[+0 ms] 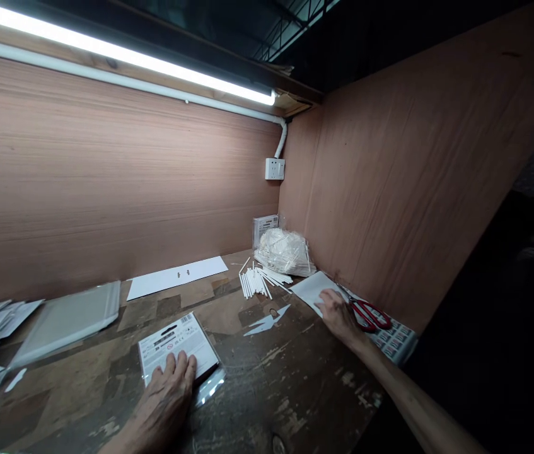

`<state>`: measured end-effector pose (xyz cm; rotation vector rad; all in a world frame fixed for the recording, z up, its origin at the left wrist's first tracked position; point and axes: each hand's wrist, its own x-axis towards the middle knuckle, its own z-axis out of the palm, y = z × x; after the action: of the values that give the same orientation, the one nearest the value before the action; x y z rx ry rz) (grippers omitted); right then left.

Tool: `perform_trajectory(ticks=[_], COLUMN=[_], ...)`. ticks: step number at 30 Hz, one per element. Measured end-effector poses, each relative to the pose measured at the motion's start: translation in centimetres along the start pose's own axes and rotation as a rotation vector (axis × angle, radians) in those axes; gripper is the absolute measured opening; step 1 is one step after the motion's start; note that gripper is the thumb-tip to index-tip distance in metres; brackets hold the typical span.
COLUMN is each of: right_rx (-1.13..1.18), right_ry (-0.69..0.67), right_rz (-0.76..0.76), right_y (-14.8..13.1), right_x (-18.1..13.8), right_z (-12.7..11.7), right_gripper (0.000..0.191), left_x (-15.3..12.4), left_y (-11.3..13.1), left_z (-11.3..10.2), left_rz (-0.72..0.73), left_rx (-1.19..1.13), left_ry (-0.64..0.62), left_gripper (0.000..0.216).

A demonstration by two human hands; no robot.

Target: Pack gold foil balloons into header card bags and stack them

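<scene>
Probably light, stiffish and slippery, the sleeved printed card lies lower left of centre under our flattened left hand; we'd take its edges. Whether our right hand grips the white sheet, we cannot tell.

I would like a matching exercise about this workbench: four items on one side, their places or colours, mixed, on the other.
1. left hand
2. scissors
3. loose sticks
4. socket

A. mounted on the wall
B. red-handled
C. resting on the printed packet
D. spread before the plastic bag

Pairs: 1-C, 2-B, 3-D, 4-A
</scene>
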<state>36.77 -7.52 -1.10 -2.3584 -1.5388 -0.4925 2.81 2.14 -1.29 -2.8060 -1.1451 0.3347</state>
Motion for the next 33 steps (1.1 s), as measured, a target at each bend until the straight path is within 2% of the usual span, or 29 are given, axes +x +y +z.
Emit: perform_trajectory(ticks=[4, 7, 11, 17, 22, 26, 29, 31, 33], right_rx=[-0.069, -0.071, -0.07, -0.058, 0.037, 0.143, 0.262, 0.341, 0.39], right_ry=[0.0, -0.044, -0.063, -0.067, -0.096, -0.145, -0.241, -0.335, -0.399], right_rz=[0.161, 0.14, 0.066, 0.067, 0.114, 0.154, 0.104, 0.054, 0.076], right_y=[1.6, 1.8, 1.5, 1.7, 2.1, 1.4, 0.8, 0.6, 0.2], right_x=[2.1, 2.5, 2.2, 2.6, 3.3, 4.1, 1.9, -2.1, -7.4], right_z=[1.6, 3.2, 4.2, 3.9, 3.8, 2.3, -0.4, -2.3, -3.9], right_gripper=[0.034, 0.027, 0.02, 0.018, 0.019, 0.019, 0.018, 0.017, 0.022], left_x=[-0.1, 0.0, 0.2, 0.0, -0.1, -0.1, 0.0, 0.1, 0.0], left_y=[0.2, 0.2, -0.1, 0.0, 0.1, 0.2, -0.1, -0.5, -0.9], left_z=[-0.3, -0.1, 0.6, 0.0, -0.1, 0.4, 0.4, -0.1, -1.1], left_rz=[-0.038, -0.041, -0.035, -0.043, -0.049, -0.034, -0.035, -0.029, -0.028], left_rx=[-0.008, -0.027, -0.042, -0.054, -0.059, -0.069, -0.077, -0.101, -0.123], left_ry=[-0.042, -0.055, 0.005, -0.034, -0.009, 0.02, 0.021, -0.002, -0.003], left_gripper=[0.048, 0.05, 0.049, 0.047, 0.048, 0.048, 0.047, 0.045, 0.044])
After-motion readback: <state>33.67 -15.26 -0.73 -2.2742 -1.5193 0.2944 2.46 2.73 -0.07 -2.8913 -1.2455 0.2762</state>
